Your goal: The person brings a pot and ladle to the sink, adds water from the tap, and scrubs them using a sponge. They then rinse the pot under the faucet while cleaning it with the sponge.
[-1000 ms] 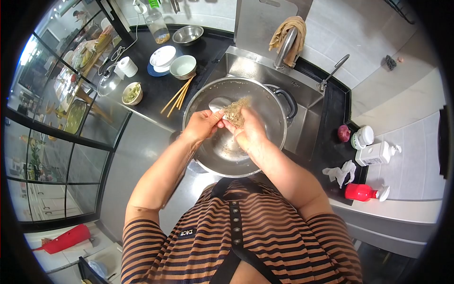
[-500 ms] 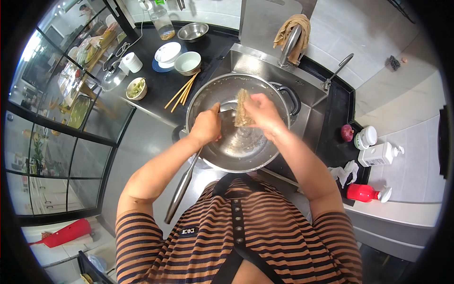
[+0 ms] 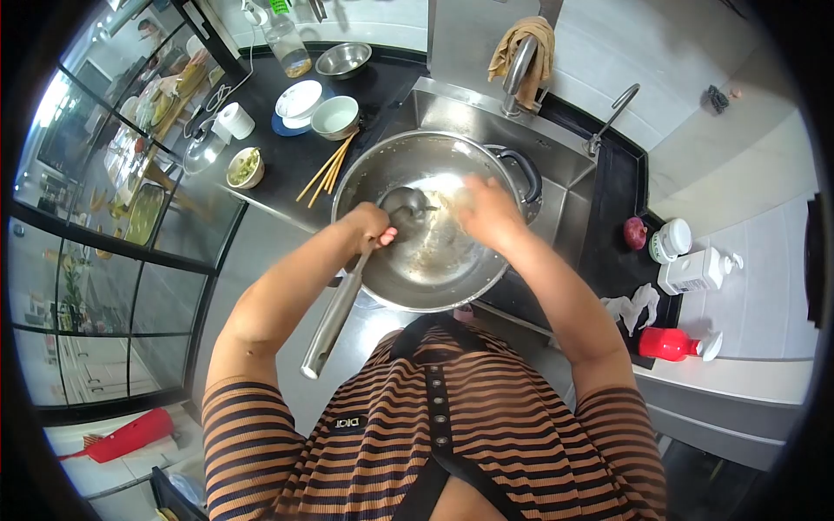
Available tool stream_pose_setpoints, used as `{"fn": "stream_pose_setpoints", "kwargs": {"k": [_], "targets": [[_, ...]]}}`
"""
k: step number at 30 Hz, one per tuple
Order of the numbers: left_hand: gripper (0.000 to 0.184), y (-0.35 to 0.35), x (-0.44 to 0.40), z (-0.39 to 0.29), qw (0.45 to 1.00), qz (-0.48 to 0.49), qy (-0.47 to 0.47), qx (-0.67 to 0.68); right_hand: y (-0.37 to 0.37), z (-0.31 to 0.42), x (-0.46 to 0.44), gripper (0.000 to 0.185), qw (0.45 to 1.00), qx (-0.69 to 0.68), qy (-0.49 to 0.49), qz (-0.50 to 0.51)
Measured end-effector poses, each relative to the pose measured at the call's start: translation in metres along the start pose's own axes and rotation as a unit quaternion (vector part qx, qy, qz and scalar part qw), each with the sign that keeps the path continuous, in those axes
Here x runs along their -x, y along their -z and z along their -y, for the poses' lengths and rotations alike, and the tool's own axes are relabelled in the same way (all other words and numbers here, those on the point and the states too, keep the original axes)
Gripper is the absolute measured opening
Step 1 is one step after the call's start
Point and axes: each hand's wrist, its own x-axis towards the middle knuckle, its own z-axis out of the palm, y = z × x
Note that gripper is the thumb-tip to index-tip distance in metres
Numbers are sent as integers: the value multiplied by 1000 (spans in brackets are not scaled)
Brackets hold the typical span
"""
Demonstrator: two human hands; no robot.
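Observation:
My left hand is closed around the shaft of a metal ladle. The ladle's round head is inside a large steel wok, and its thick handle sticks out past the near rim toward me. My right hand, smeared by motion, is inside the wok near the ladle head. Under its fingers is a blurred tan patch, the mesh scouring pad, mostly hidden. Water and pale bits lie on the wok's bottom. The wok rests over the sink, its black side handle at the right.
A towel hangs over the faucet. On the left counter are chopsticks, a pale green bowl, a steel bowl and a small food bowl. An onion and bottles stand at the right.
The ladle head has turned and now shows in the wok, with its handle swung slightly. My right hand has lowered the scouring pad toward the ladle head. The view has shifted slightly.

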Motion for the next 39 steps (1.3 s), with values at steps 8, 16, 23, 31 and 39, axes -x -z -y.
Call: {"fn": "stream_pose_setpoints", "kwargs": {"k": [8,16,23,31,39], "targets": [[27,-18,4,20,859,336,253,292,-14,10,6,20,972,106,147,150],[35,-14,20,27,818,436,234,294,-48,8,-11,17,966,-55,245,60],[30,-14,18,27,823,387,190,371,-42,36,-17,12,958,214,189,-33],[12,-11,23,26,929,257,74,256,-16,45,-19,17,981,101,74,145],[6,-16,46,12,967,172,-28,185,-53,18,-29,15,973,-142,167,73]]}}
